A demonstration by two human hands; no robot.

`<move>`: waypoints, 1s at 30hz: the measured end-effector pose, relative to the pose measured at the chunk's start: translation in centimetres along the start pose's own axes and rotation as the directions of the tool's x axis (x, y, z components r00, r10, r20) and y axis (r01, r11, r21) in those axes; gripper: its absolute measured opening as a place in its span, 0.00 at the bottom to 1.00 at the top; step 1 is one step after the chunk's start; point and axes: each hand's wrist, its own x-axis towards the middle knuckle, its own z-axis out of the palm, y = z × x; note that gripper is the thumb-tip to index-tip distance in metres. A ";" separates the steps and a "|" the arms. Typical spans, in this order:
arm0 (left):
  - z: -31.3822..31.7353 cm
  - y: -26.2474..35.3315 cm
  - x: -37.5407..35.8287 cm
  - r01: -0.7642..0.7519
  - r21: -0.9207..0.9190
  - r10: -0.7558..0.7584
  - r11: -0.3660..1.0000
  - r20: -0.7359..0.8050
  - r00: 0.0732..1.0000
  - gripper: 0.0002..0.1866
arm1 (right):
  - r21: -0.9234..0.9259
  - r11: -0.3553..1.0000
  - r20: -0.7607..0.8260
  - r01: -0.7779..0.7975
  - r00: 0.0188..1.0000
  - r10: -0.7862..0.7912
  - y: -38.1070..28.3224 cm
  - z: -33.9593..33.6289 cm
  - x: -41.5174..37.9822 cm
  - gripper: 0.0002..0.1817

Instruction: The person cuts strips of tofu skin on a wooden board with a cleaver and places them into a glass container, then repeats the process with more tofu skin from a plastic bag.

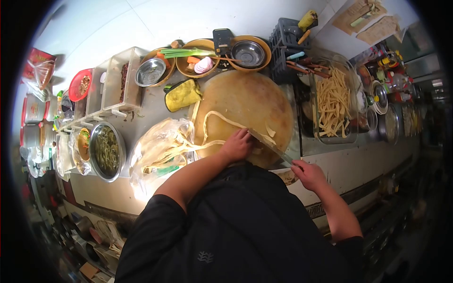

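On the round cutting board [250, 94], my left hand [237, 146] presses down with its fingers curled over long pale strips [219, 114] that look like tofu skin. The strips trail left into a clear plastic bag [163, 137]. My right hand [311, 176] grips the handle of a kitchen knife [272, 147]. Its blade lies slantwise against the left fingertips, over the near part of the board. A few cut pieces [270, 132] rest just beyond the blade. Part of the strips is hidden under my left hand.
To the right stands a glass tray [349, 134] of cut strips. A yellow cloth [183, 95] lies left of the board. Bowls of vegetables [200, 47] line the wall. A metal bowl [118, 172] of dark greens sits left, beside clear bins [127, 101].
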 end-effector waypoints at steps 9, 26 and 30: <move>-0.4 1.1 0.0 0.063 -0.010 -0.063 0.998 0.031 0.998 0.18 | -0.073 0.996 0.052 0.055 0.997 -0.052 0.8 -2.1 1.0 0.22; -0.8 2.3 0.0 0.102 0.074 -0.092 0.992 -0.118 0.989 0.19 | 0.086 0.982 0.034 0.170 0.984 -0.174 1.2 -0.4 5.4 0.23; -0.7 2.5 -0.5 0.175 0.040 -0.172 0.984 -0.059 0.983 0.15 | 0.132 0.973 0.023 0.187 0.981 -0.192 0.5 -0.2 4.4 0.23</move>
